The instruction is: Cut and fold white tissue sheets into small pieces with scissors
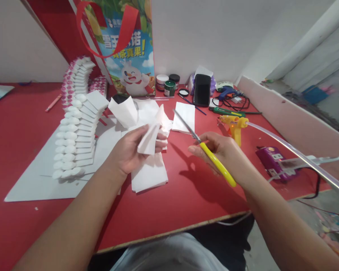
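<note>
My left hand (pixel 132 148) is closed on a thin folded piece of white paper (pixel 149 140), pinched between thumb and fingers above the table. A pair of scissors (pixel 217 164) with yellow handles and a narrow metal blade rests in my right hand (pixel 219 148), seen edge-on. The blade points up and left, apart from the paper. Under my left hand lies a stack of white paper sheets (pixel 149 175). Another white stack (pixel 184 117) sits behind the blade tip. More loose white pieces (pixel 124 112) stand and lie behind my left hand.
A curved white assembly (pixel 69 150) with oval tips stands on a grey-white board (pixel 39 186) at left. Behind are a gift bag (pixel 130 56), paint jars (pixel 169 88) and a phone (pixel 202 90). A yellow glue gun (pixel 235 126) and purple box (pixel 274 162) lie right.
</note>
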Demonstrator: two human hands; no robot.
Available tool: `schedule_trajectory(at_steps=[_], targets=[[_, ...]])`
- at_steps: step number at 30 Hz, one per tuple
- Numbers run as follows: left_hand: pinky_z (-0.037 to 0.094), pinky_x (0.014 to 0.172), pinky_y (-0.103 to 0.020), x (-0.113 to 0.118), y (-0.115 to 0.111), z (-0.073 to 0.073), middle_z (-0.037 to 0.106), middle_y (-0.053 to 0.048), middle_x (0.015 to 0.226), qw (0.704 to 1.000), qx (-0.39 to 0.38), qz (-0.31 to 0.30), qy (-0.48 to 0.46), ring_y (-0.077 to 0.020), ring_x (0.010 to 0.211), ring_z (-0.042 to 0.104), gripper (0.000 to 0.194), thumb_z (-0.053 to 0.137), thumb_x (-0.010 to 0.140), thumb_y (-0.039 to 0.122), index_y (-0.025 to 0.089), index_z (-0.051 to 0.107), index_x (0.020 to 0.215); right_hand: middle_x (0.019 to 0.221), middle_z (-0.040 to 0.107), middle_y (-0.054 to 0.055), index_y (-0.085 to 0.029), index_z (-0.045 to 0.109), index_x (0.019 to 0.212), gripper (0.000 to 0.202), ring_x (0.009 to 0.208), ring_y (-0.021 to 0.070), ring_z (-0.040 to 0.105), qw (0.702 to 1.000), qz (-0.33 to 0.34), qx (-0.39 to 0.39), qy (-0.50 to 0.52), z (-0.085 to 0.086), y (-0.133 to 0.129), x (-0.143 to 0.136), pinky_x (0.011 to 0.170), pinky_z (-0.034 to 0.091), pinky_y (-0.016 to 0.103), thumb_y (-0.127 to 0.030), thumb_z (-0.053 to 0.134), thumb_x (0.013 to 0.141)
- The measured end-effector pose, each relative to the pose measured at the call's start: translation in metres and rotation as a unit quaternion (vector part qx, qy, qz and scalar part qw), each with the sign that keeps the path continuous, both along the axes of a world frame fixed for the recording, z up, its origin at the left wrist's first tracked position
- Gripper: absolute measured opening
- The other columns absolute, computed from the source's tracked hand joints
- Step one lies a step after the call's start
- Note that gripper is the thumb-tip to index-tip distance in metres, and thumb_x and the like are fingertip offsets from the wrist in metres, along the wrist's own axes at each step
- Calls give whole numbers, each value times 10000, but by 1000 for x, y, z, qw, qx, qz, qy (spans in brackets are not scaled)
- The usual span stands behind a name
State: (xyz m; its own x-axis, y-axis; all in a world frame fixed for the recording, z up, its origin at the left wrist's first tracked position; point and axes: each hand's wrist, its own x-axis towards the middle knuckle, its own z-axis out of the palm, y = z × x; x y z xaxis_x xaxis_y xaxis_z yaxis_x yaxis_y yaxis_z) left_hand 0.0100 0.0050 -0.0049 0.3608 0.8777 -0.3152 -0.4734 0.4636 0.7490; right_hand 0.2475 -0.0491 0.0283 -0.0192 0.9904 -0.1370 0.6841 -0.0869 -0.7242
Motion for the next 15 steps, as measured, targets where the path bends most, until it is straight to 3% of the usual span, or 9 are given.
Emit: schedule_trajectory(at_steps=[3,6,8,10,13,15], targets=[[565,1015,-452,-1,2,4,738,-168,1223,994,-15,48,-100,-303,1200,680,402,484,971,321,120,644,1280,710,669,97,-162,666,1004,496,660,259,638,966,-56,-13,-252,9,-1,4,561,365,319,-638,626,871],[508,1058,-601,-4,1,9,666,-159,1378,989,-11,52,-135,-386,1351,561,511,476,969,434,181,567,1403,856,722,214,-115,681,1017,400,850,368,716,903,-76,-72,-417,5,3,8,603,395,353,-483,540,948],[506,1048,-633,-5,-1,11,646,-139,1415,989,7,53,-137,-414,1360,546,516,510,942,442,210,577,1398,914,730,245,-96,680,1046,354,914,384,731,886,-72,-95,-448,-1,5,10,620,412,358,-382,489,964],[499,1066,-630,-6,-3,13,633,-116,1440,986,32,63,-149,-416,1379,526,516,552,894,322,230,578,1402,926,734,245,-89,677,1071,336,925,373,739,882,-59,-116,-454,-5,6,12,623,420,352,-328,471,957],[505,1094,-580,-5,-4,14,626,-83,1454,980,18,96,-171,-356,1401,519,782,477,752,15,253,473,1497,897,733,213,-101,670,1075,358,899,356,737,884,-26,-139,-446,1,7,11,609,407,342,-388,491,958],[540,1080,-491,-3,-3,14,610,-113,1467,979,-36,108,-172,-293,1378,551,905,386,719,-84,202,341,1576,893,730,188,-120,668,1062,361,895,349,726,884,-2,-123,-450,11,10,7,610,392,337,-434,528,953]])
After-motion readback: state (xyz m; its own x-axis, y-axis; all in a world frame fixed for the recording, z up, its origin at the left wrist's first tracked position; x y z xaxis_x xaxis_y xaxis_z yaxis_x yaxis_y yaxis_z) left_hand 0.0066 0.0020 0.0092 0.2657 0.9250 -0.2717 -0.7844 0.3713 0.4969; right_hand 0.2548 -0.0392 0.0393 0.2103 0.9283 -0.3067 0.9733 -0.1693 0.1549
